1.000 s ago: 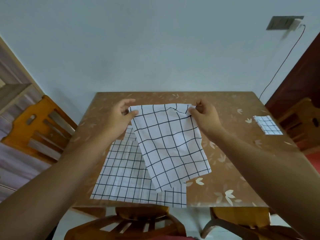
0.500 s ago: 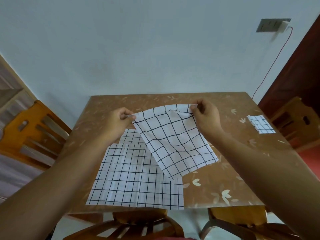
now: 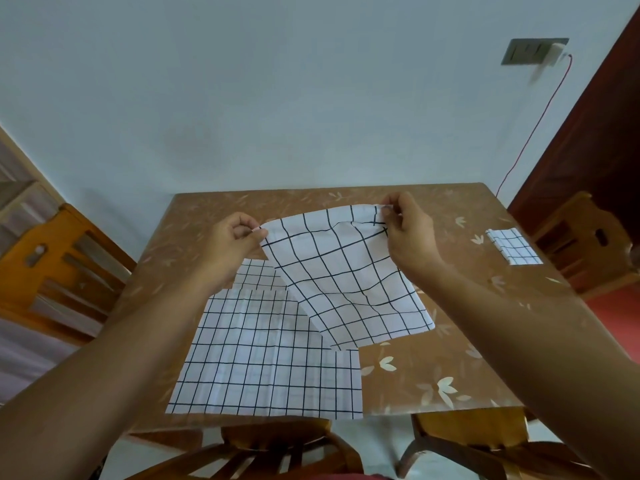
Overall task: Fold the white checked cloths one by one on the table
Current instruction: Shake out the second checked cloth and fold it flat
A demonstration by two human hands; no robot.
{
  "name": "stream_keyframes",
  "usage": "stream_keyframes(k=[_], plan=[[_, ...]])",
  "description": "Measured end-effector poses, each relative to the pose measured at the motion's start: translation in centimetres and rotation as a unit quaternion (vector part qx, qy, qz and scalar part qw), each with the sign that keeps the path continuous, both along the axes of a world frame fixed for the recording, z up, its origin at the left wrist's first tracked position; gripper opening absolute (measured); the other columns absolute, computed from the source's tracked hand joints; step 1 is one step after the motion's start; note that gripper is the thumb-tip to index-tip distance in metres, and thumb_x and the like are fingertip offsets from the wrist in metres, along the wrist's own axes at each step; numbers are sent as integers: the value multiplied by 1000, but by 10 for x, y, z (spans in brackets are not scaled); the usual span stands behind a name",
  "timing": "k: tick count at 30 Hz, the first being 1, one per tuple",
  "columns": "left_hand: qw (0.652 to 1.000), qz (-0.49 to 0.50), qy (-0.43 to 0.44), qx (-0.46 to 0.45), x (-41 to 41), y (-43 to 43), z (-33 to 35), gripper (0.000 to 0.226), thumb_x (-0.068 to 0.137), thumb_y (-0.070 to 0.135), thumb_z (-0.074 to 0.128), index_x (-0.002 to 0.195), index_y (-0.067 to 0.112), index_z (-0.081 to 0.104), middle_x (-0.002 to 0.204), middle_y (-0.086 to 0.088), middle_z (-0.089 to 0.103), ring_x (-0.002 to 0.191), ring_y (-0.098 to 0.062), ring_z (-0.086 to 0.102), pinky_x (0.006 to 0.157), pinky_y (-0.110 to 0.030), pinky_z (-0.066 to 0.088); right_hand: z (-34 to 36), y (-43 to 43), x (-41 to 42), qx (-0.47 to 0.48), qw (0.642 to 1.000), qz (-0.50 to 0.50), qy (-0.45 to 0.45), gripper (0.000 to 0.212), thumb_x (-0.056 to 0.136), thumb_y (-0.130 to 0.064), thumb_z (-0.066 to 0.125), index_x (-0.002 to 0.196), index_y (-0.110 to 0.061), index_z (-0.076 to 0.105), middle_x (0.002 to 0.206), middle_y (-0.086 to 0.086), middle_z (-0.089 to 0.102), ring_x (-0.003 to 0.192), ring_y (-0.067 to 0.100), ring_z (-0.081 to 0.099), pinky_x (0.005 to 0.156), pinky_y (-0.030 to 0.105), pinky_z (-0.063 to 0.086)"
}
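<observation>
Head view, left to right: left hand pinches one top corner of the lifted white large-checked cloth, right hand pinches the other; it hangs over the flat fine-checked white cloth on the brown leaf-patterned table. Far right lies a small folded checked cloth.

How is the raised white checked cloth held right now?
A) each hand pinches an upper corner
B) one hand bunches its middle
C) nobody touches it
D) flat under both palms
A: the left hand and right hand each pinch an upper corner of the raised white checked cloth.
</observation>
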State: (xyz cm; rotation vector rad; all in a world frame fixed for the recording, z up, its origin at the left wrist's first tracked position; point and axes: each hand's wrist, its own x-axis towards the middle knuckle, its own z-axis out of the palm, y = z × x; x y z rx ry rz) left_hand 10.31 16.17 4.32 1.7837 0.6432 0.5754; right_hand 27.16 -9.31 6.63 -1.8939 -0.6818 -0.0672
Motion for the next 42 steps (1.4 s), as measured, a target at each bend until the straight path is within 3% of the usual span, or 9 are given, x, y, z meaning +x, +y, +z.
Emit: stream_keyframes(k=[6,12,16,25,29,31,34,37,42], plan=[[999,-26,-28,-30,1,-3,11,15,91,14,75,90,29,77,92,-6,72,91,-25,72,84,-35,59,3,-2,-2,-27,999,-6,-18,15,109,-20,39,112,-20,54,78,0,59,67,16,52,64,35,46],[998,-25,-32,-39,3,-13,14,5,96,8,69,93,12,71,95,-17,65,78,-16,67,64,-16,56,1,-4,-1,-49,997,-8,-54,17,102,-6,36,99,-21,44,69,-4,52,60,14,47,55,34,37],[999,-20,-35,-29,2,-9,11,8,97,7,67,92,12,69,85,-5,68,69,-5,69,63,-17,57,-2,-5,-1,-49,997,35,-57,32,87,4,40,85,-16,64,83,-10,61,79,8,54,72,21,41],[999,-3,38,31,-1,4,1,12,98,17,68,86,21,67,80,-3,62,68,-14,55,70,-35,49,0,-5,0,-101,983,97,-116,30,92,4,58,116,-11,70,109,-9,61,88,-17,51,79,1,37],[994,7,76,76,-2,-3,10,17,97,32,67,114,31,67,117,5,64,105,-11,60,92,-37,53,6,-3,-9,-131,978,116,-111,36,92,2,58,123,-17,62,117,-14,56,90,-23,47,80,9,36],[987,-22,73,141,1,-16,26,32,97,36,67,129,31,62,132,10,57,119,-4,52,95,-19,45,12,0,-17,-148,974,132,-111,36,94,-1,57,125,-19,53,115,-13,54,88,-8,53,81,21,39],[971,-114,50,203,12,-43,54,42,93,34,73,133,30,62,126,18,62,112,11,53,89,0,37,18,7,-27,-155,966,170,-118,37,93,-4,57,120,-22,39,115,-6,54,86,16,56,77,30,43],[960,-194,45,197,24,-60,68,40,90,33,77,128,36,63,121,17,69,116,8,59,102,-19,44,21,13,-34,-140,961,201,-127,43,91,-3,60,114,-28,33,114,-5,51,83,2,55,70,16,38],[956,-202,34,209,35,-74,72,8,93,20,74,100,16,74,92,-6,72,79,1,60,75,-15,45,19,13,-36,-127,964,201,-120,45,90,-4,66,121,-21,38,115,-1,49,80,-5,53,70,10,37]])
